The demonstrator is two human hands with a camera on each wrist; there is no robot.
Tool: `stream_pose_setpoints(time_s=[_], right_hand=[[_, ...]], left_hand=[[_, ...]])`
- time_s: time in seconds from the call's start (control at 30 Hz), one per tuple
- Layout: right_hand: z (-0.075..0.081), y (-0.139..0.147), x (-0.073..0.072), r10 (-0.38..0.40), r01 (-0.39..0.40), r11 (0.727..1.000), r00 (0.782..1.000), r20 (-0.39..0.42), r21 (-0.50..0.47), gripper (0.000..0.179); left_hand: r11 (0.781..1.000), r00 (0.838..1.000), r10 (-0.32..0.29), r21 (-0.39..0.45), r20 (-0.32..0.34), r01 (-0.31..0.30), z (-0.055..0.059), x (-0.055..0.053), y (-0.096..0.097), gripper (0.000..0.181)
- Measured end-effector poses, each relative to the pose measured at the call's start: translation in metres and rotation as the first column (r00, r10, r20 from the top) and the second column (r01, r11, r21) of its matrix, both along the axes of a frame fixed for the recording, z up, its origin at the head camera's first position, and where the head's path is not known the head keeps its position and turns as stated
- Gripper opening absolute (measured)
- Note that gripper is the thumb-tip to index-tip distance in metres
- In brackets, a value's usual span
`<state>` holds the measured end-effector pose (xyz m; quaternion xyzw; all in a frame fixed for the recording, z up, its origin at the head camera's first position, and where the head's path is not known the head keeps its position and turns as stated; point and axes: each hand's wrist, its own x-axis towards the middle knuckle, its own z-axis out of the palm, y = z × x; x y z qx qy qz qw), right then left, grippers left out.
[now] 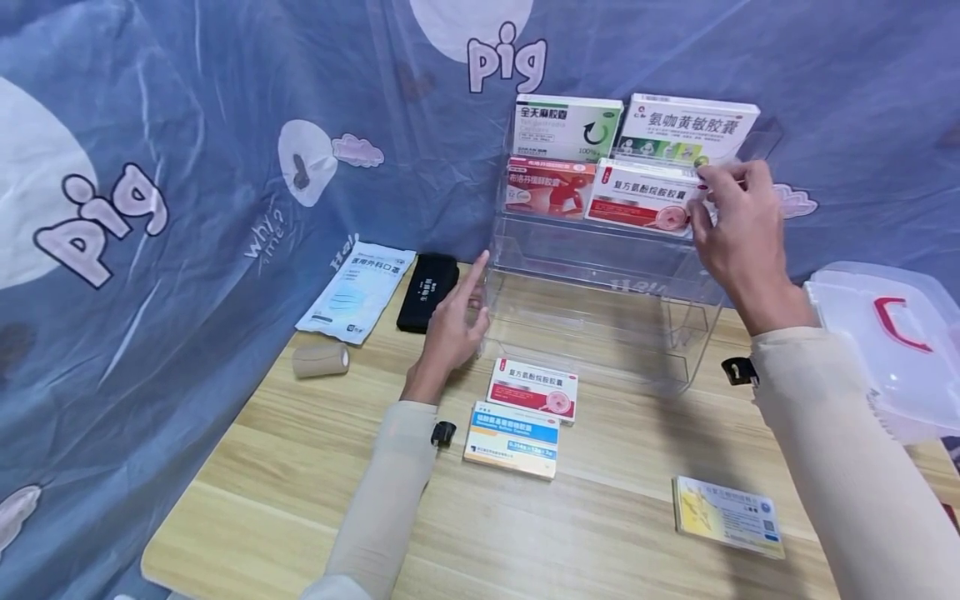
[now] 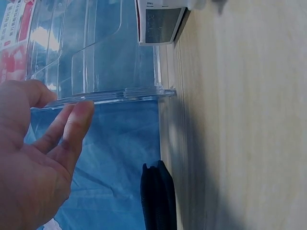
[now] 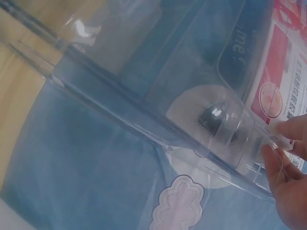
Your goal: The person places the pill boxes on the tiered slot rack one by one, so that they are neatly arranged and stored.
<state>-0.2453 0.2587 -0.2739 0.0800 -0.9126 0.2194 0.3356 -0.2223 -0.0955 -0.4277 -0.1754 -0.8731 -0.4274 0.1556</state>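
A clear tiered display stand (image 1: 585, 321) stands at the back of the table. My left hand (image 1: 453, 321) is at its left side panel, thumb and fingers on either side of the panel edge (image 2: 120, 95). High on the right, my right hand (image 1: 742, 229) pinches the right end of a red-and-white medicine box (image 1: 637, 200); the fingertips hide that corner. Beside this box sits a red medicine box (image 1: 547, 187). Behind them stand a green-and-white box (image 1: 566, 125) and a white box with green pictures (image 1: 686, 125). The lower tiers of the stand hold no boxes.
Before the stand lie another red-and-white box (image 1: 532, 390) and a blue-and-orange box (image 1: 512, 440). A yellow-and-white box (image 1: 727, 517) lies at front right. To the left are a mask packet (image 1: 358, 287), a black pouch (image 1: 427, 292) and a bandage roll (image 1: 320, 361). A translucent case (image 1: 885, 350) stands right.
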Motion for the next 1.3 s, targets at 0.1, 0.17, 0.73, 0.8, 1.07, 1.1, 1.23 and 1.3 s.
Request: stream_pose_setpoints(time_s=[0.1, 0.17, 0.73, 0.8, 1.07, 1.1, 1.23, 1.3], right_hand=[[0.000, 0.000, -0.001, -0.001, 0.001, 1.000, 1.000, -0.004, 0.012, 0.041], [0.000, 0.000, -0.001, -0.008, 0.008, 1.000, 1.000, 0.008, 0.029, 0.042], [-0.002, -0.002, 0.002, 0.020, -0.021, 0.999, 1.000, 0.012, 0.046, 0.050], [-0.002, -0.002, 0.003, 0.021, -0.022, 0.998, 1.000, 0.015, 0.052, 0.052], [0.003, 0.001, 0.018, 0.009, -0.011, 0.999, 0.999, 0.053, 0.041, 0.061], [0.003, 0.002, 0.021, 0.008, -0.010, 0.999, 0.999, 0.051, 0.033, 0.061], [0.004, 0.006, 0.036, 0.015, -0.015, 1.000, 1.000, 0.016, 0.004, 0.060], [0.004, 0.008, 0.044, 0.015, -0.015, 1.000, 1.000, -0.004, -0.012, 0.059]], left_hand=[[1.000, 1.000, -0.002, 0.001, -0.002, 0.002, 0.000, 0.000, 0.001, 0.092], [1.000, 1.000, -0.003, 0.003, -0.002, 0.003, 0.000, 0.000, 0.001, 0.092], [1.000, 1.000, -0.003, 0.000, -0.013, 0.003, 0.000, -0.001, 0.001, 0.090], [1.000, 1.000, -0.003, 0.000, -0.013, 0.003, -0.001, -0.001, 0.000, 0.090], [1.000, 1.000, 0.001, -0.003, -0.009, -0.001, -0.001, -0.001, 0.000, 0.091], [1.000, 1.000, 0.001, -0.003, -0.007, -0.001, 0.000, -0.001, 0.000, 0.091], [1.000, 1.000, -0.001, -0.004, -0.001, 0.001, 0.000, 0.000, 0.000, 0.091], [1.000, 1.000, 0.000, -0.005, -0.006, 0.000, 0.001, 0.000, 0.000, 0.091]])
